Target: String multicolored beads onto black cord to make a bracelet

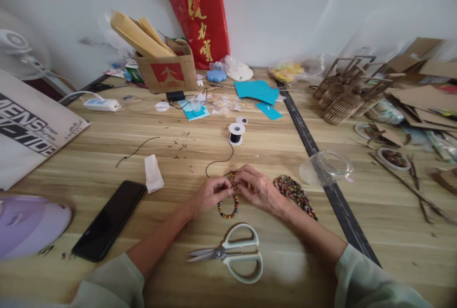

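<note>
Between my hands is a loop of small multicoloured beads [228,216], hanging just above or resting on the table. My left hand [211,193] pinches the beaded string at the loop's top left. From the right, my right hand [259,189] closes its fingers on the same string. A black cord [219,161] runs from my fingers back to a white spool [236,133] wound with black cord. Beside my right wrist lies a heap of beaded strands [293,193]. White-handled scissors [228,253] lie partly spread in front of me.
On the left are a black phone [110,220], a folded white tissue [153,174] and a lilac object [34,224]. A clear plastic container [326,167] stands right. Behind are a cardboard box [166,70], blue paper pieces [256,91] and woven baskets [339,101].
</note>
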A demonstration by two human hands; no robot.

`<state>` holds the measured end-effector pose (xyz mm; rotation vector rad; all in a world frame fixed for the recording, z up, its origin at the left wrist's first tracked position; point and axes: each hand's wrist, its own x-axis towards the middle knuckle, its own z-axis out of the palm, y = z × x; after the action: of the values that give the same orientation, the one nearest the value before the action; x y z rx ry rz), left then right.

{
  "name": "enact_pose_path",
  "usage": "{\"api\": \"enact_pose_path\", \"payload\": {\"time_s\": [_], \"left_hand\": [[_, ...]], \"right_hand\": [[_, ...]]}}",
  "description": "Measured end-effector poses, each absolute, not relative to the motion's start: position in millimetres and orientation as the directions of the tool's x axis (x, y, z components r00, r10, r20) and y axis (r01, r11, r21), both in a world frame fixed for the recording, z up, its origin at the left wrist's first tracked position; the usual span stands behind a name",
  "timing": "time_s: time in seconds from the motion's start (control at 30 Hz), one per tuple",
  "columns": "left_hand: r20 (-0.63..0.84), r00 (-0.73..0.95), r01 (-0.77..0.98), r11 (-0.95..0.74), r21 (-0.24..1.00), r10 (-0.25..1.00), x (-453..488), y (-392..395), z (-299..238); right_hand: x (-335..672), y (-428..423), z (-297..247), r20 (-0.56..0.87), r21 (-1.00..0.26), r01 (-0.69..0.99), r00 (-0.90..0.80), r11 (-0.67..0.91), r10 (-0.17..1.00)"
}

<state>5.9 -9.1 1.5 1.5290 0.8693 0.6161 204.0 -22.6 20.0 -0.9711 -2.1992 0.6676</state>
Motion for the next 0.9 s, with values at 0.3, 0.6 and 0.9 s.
{"api": "enact_pose_path", "payload": {"time_s": [0.3,0.6,0.9], "left_hand": [[-0.11,0.553,0.161,0.023,0.987,0.826,5.7,-7.6,1.6],[-0.148,0.528,0.122,0.098,0.988,0.836,6.2,-6.2,-1.5],[-0.039,0.583,0.16,-0.068,0.985,0.811,9.7,-9.3,-13.2]], "right_hand": [[211.4,-13.0,9.8,0.188,-0.705,0.492,-0.565,0.511,0.803],[210.5,-17.1,18.9,0.307,-0.675,0.463,-0.533,0.575,0.789],[198.8,-28.5,26.3,0.316,-0.508,0.48,-0.668,0.715,0.673]]}}
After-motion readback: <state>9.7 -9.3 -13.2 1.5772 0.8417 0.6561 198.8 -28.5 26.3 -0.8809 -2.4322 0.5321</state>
